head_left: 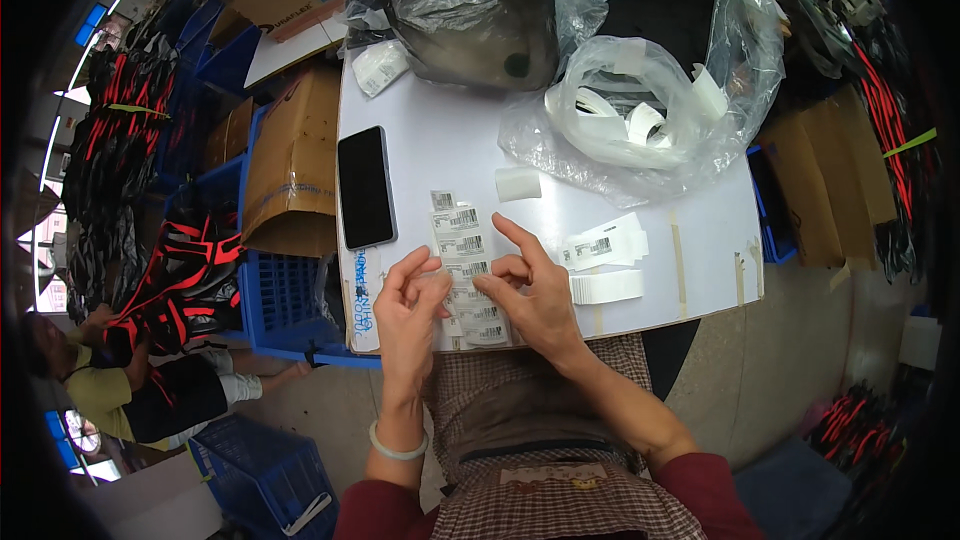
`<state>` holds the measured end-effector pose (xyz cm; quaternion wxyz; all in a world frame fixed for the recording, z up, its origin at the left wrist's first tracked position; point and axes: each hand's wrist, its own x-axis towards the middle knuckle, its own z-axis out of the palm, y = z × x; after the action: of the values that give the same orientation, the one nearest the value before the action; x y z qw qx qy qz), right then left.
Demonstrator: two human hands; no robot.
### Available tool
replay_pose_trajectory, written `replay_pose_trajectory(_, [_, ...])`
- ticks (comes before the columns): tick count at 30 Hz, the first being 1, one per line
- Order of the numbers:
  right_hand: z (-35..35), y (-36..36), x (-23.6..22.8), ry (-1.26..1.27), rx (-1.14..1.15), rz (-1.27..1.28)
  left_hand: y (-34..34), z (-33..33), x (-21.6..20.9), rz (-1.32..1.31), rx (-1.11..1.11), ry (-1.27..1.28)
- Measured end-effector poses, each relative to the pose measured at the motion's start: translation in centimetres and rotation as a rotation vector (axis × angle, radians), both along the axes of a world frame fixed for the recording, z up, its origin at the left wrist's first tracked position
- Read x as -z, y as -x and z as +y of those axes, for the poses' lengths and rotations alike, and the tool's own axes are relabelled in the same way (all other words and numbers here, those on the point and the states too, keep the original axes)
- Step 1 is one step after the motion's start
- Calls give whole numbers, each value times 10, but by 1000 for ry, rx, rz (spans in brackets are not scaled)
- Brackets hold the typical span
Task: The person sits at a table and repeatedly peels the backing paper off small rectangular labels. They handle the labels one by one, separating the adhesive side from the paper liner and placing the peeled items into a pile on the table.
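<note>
Printed white barcode labels [460,245] lie in an overlapping column on the white tabletop, running toward its near edge. My left hand [407,300] is at the column's left side, its fingers curled in toward the thumb. Whether a label is between those fingertips is hard to make out. From the right, my right hand [540,305] reaches over the column with its index finger stretched out. Its thumb tip meets the labels, and its other fingers are bent. To the right are a fanned pile of labels [605,243] and a neat white label stack [607,287].
A dark phone [366,188] lies at the left. Clear plastic bags [620,155] with white rolls and a black bag [465,15] fill the far side. Cardboard boxes [295,165] and blue crates [285,300] flank the table [715,250]. Another person [150,380] is at far left.
</note>
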<state>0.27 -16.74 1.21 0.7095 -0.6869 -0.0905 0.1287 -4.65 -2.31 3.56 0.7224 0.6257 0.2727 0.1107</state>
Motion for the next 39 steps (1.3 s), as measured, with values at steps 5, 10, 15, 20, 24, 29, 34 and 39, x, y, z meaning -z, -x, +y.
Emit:
replay_pose_trajectory(5, [4, -8, 18, 207, -25, 0, -6, 10, 17, -21, 34, -87])
replay_pose_trajectory(10, [-5, -3, 7, 43, 24, 22, -1, 9, 17, -9, 53, -31])
replay_pose_trajectory(15, [-27, 13, -20, -144, -115, 102, -2, -18, -10, -34, 178, 353])
replay_pose_trajectory(20, [-71, -9, -37, 93, -81, -147, 3, -35, -25, 139, 454, 255])
replay_pose_trajectory(24, [-94, -24, -37, 148, -286, -87, 6, -44, -20, 225, 680, 213])
replay_pose_trajectory(29, [-110, -16, -25, 93, -391, 119, 8, -54, -14, 262, 722, 227])
replay_pose_trajectory(34, [-121, 2, -8, -226, -465, 485, 14, -53, 5, 169, 824, -49])
replay_pose_trajectory(39, [-123, 17, -1, -362, -453, 670, 18, -60, 8, 14, 873, -163])
